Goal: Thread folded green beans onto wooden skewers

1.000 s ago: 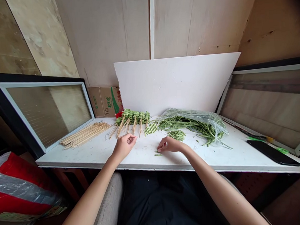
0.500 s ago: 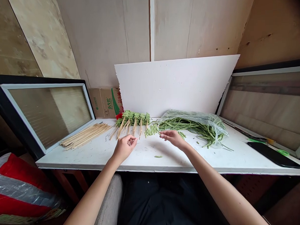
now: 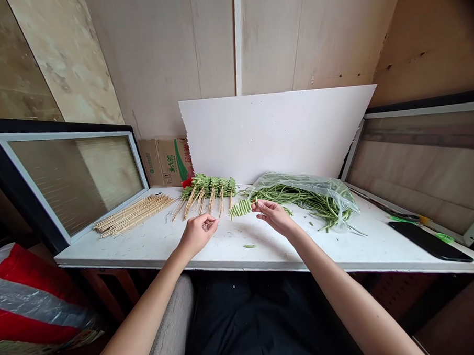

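My left hand [image 3: 199, 232] is closed around the bare end of a bamboo skewer [image 3: 223, 218] that points to the right. Cut pieces of long green bean [image 3: 241, 207] sit side by side along the skewer. At its far end my right hand [image 3: 273, 216] pinches a short green bean piece [image 3: 256, 201], with the other fingers slightly apart. Whether the skewer tip passes through that piece is too small to tell. Behind the hands lies a stack of bean skewers [image 3: 209, 186], their sticks toward me.
Loose bamboo skewers [image 3: 134, 214] lie at left. A clear plastic bag [image 3: 300, 180] holds long green beans [image 3: 324, 207] at right. One cut piece [image 3: 249, 246] rests near the front edge of the white table [image 3: 146, 249]. A black phone [image 3: 430, 241] lies far right; a cardboard box [image 3: 163, 162] stands behind.
My right hand has shifted slightly upward, and a green bean piece now shows in its fingertips at the skewer's end. The left hand has barely moved.
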The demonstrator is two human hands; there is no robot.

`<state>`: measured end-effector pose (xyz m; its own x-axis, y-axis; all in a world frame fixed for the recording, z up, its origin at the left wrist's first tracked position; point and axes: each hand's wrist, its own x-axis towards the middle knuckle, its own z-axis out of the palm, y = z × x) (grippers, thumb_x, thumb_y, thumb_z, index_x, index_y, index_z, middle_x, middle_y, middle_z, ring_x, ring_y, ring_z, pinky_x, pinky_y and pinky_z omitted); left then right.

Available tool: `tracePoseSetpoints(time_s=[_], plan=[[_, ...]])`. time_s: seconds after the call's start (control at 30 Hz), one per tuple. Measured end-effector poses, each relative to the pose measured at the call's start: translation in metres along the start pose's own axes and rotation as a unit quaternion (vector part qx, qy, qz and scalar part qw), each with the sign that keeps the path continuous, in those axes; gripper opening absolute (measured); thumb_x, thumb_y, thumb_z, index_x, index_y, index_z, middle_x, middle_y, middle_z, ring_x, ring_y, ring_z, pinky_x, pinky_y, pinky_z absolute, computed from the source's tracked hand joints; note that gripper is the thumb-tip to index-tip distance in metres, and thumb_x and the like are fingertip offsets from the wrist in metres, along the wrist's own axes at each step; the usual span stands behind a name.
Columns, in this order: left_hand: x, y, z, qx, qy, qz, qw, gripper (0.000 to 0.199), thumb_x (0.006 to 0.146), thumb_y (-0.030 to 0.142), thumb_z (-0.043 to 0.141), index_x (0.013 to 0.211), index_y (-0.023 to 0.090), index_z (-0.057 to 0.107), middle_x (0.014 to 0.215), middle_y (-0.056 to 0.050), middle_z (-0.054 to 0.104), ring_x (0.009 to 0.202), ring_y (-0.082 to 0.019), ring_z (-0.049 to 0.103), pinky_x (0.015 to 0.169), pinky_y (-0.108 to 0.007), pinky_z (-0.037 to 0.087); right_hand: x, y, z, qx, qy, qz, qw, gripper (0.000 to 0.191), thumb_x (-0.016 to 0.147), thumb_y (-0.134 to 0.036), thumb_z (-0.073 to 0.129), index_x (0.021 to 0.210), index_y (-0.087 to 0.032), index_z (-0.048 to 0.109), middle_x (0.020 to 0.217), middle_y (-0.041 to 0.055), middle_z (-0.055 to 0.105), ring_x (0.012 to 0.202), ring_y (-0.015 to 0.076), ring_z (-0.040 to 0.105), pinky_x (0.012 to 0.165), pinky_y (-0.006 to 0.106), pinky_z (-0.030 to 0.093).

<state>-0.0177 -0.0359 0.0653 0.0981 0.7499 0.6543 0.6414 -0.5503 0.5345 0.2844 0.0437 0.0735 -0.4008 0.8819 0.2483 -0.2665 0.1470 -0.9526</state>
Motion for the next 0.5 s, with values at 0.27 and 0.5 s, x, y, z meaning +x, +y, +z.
tracePoseSetpoints(time_s=[0.27, 0.5], plan=[[0.0000, -0.0017, 0.0005, 0.002, 0.004, 0.000, 1.000, 0.024, 0.095, 0.040, 0.066, 0.086, 0.018, 0.071, 0.069, -0.002, 0.068, 0.056, -0.012, 0.052, 0.056, -0.023, 0.041, -0.0025, -0.0035, 0.0045, -0.007, -0.010, 0.003, 1.000, 0.039, 0.080, -0.061, 0.080, 0.093, -0.025, 0.074, 0.109, 0.0068, 0.069, 0.100, 0.0208, 0.059, 0.082, 0.031, 0.047], [-0.0005, -0.0026, 0.0005, 0.014, 0.011, 0.009, 1.000, 0.025, 0.095, 0.040, 0.066, 0.084, 0.018, 0.071, 0.067, -0.001, 0.066, 0.054, -0.011, 0.049, 0.054, -0.024, 0.039, -0.0033, -0.0053, 0.0064, -0.009, -0.006, -0.002, 1.000, 0.037, 0.080, -0.061, 0.080, 0.089, -0.025, 0.073, 0.105, 0.0059, 0.068, 0.096, 0.0205, 0.058, 0.081, 0.032, 0.046]])
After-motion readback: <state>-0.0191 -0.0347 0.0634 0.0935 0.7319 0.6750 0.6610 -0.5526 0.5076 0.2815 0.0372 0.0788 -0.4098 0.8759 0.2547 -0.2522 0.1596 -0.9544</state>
